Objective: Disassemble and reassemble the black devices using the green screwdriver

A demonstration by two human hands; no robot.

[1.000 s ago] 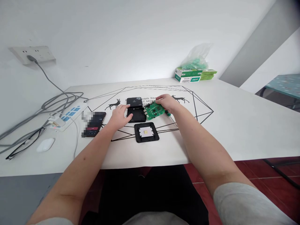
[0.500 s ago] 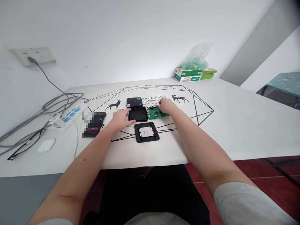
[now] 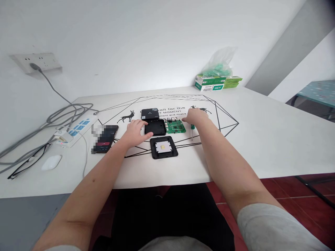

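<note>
My left hand [image 3: 136, 133] lies at the left side of a black plastic shell [image 3: 155, 128], its thumb at the near edge and fingers at the far left corner. Against the shell's right side is a green circuit board [image 3: 176, 127]. My right hand [image 3: 195, 115] is to the right of the board, apart from it. Below that hand shows a screwdriver [image 3: 192, 132] with a green handle, its blade towards me. The handle's top and most right fingers are hidden, so a grip cannot be made out. Nearer me lies a black square cover [image 3: 164, 147] with a white plate inside.
A black box [image 3: 150, 114] sits behind the shell. To the left are a phone [image 3: 106, 138], a power strip [image 3: 78, 130] with cables, glasses [image 3: 28, 160] and a white mouse-like object [image 3: 51, 162]. Green-white boxes [image 3: 210, 82] under a plastic bag stand back right.
My right hand has left the circuit board and moved right, uncovering the board and the screwdriver. The black shell has shifted slightly right, with my left hand still at its side.
</note>
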